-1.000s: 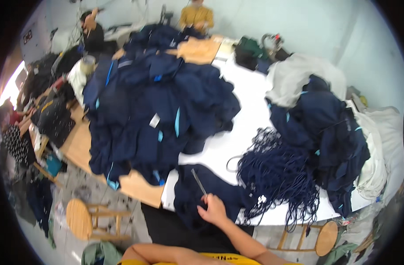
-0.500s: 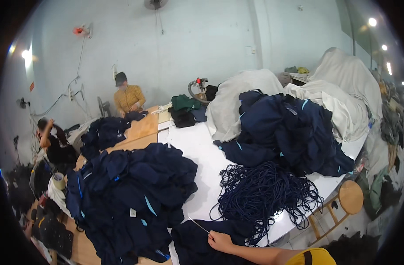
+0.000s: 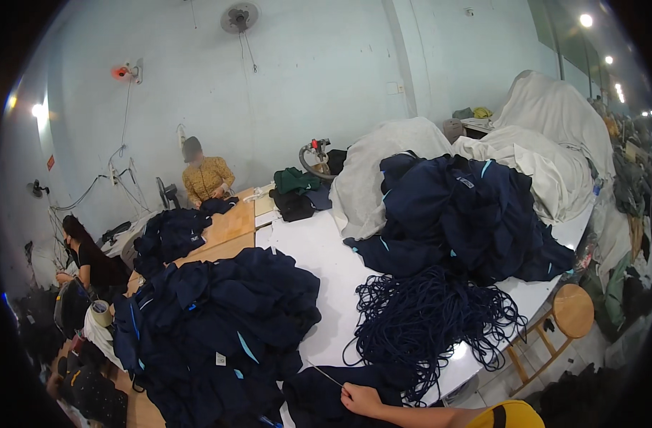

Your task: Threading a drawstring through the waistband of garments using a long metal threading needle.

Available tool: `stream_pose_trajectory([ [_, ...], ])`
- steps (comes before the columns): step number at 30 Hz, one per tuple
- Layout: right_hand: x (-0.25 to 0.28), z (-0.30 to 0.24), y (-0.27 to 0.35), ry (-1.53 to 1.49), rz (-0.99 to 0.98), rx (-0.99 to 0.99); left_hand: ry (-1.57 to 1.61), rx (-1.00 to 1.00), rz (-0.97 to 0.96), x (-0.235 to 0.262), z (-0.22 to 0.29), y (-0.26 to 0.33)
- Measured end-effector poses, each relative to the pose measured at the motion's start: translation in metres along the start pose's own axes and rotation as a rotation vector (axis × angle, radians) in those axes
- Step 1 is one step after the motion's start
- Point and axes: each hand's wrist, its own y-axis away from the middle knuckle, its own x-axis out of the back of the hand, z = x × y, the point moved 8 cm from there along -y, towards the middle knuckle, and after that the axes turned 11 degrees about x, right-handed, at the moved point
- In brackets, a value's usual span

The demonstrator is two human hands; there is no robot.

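My right hand (image 3: 361,399) is closed round one end of a thin, pale, straight rod (image 3: 326,374), whose free tip points up and to the left. Beneath the hand lies a dark navy cloth garment (image 3: 315,396) at the table's near edge. Just beyond and to the right sits a tangled heap of navy cords (image 3: 429,328). A large pile of navy garments with light-blue trim (image 3: 219,314) is close on the left. My left hand does not show in the picture.
Another heap of navy garments (image 3: 454,214) stands on the white table (image 3: 315,253), before grey-covered mounds (image 3: 393,164). A wooden stool (image 3: 573,312) is at the right. Two people work at the far left, one in a yellow patterned top (image 3: 207,182), one in black (image 3: 98,260).
The whole view has shifted slightly, with most things sitting lower. My right hand still grips the rod over the garment. The person in black has lowered a raised arm.
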Motion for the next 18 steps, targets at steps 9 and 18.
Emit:
stream_pose_trajectory([
  [9,0.006,0.002,-0.013,-0.025,0.047,0.020,0.019,-0.205,0.136,-0.023,-0.014,0.006],
  [18,-0.005,0.002,-0.006,-0.023,-0.041,-0.074,-0.129,-0.024,1.178,-0.001,-0.016,0.006],
])
